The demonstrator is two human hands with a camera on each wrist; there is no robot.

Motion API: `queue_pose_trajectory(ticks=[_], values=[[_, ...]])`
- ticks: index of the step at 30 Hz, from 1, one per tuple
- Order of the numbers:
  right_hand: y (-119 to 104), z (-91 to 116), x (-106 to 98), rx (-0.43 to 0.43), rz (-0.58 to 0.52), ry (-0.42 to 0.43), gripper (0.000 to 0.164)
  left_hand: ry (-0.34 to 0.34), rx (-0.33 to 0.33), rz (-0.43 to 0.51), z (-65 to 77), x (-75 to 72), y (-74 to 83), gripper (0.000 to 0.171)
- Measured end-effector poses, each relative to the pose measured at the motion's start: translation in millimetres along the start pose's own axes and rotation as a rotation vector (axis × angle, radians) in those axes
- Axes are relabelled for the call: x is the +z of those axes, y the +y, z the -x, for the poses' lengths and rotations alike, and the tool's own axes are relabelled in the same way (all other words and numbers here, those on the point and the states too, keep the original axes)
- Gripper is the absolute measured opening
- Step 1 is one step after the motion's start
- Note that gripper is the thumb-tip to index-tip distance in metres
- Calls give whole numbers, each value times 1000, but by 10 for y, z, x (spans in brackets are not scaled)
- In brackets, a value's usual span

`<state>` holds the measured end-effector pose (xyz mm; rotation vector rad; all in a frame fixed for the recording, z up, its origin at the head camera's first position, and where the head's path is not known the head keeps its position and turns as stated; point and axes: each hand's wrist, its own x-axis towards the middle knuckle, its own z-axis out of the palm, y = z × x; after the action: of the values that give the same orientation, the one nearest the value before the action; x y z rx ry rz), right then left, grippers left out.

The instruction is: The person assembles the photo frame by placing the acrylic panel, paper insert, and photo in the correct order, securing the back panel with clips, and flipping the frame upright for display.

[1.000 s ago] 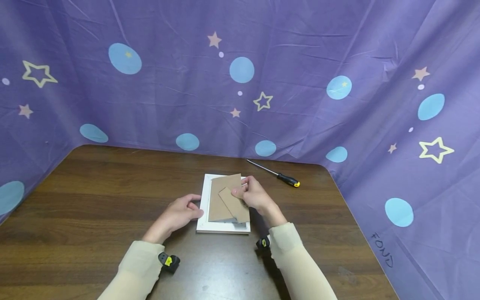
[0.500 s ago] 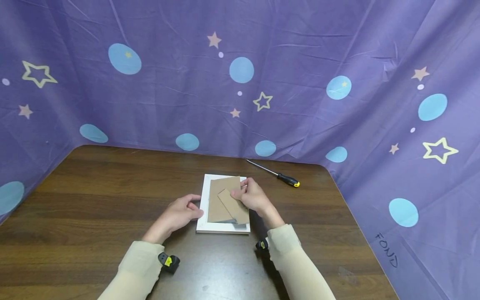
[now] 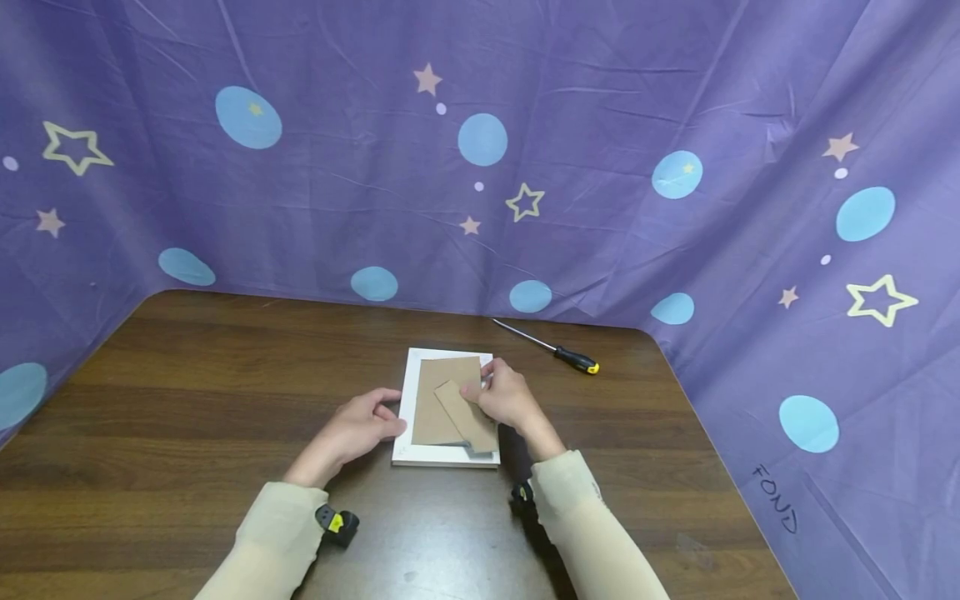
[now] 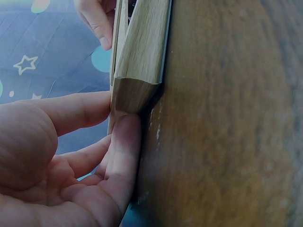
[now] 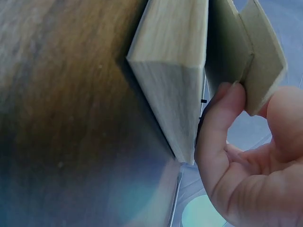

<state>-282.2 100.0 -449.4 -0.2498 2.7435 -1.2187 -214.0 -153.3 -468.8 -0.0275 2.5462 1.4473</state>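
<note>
A white picture frame point(image 3: 406, 429) lies face down on the table, with a brown backing board point(image 3: 435, 408) over its opening. A narrow easel flap point(image 3: 467, 421) stands slantwise on the board. My right hand point(image 3: 508, 396) pinches the board's right edge by the flap, thumb on top. In the right wrist view, the backing board point(image 5: 226, 47) is raised at that side, apart from the frame's wooden edge point(image 5: 170, 42). My left hand point(image 3: 360, 427) rests its fingertips against the frame's left side; the left wrist view shows them touching the wooden corner point(image 4: 135, 94).
A screwdriver point(image 3: 576, 360) with a black and yellow handle lies behind and right of the frame. Brown wood-grain table point(image 3: 187, 417) surrounds the work. A purple curtain point(image 3: 337, 167) with stars and dots hangs along the back and sides.
My right hand has lowered slightly toward me, and the backing board has come down and squared up more with the frame opening. The left hand stays in place.
</note>
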Motion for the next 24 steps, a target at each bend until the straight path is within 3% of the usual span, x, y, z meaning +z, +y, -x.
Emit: queue_pose_trajectory(ticks=[13,24], values=[[-62,56,-29,-33,160,-7,48,-5,4,-2,22,-12,17,63],[-77,71,-6,-19,163,5,49,-4,0,6,37,-18,37,63]])
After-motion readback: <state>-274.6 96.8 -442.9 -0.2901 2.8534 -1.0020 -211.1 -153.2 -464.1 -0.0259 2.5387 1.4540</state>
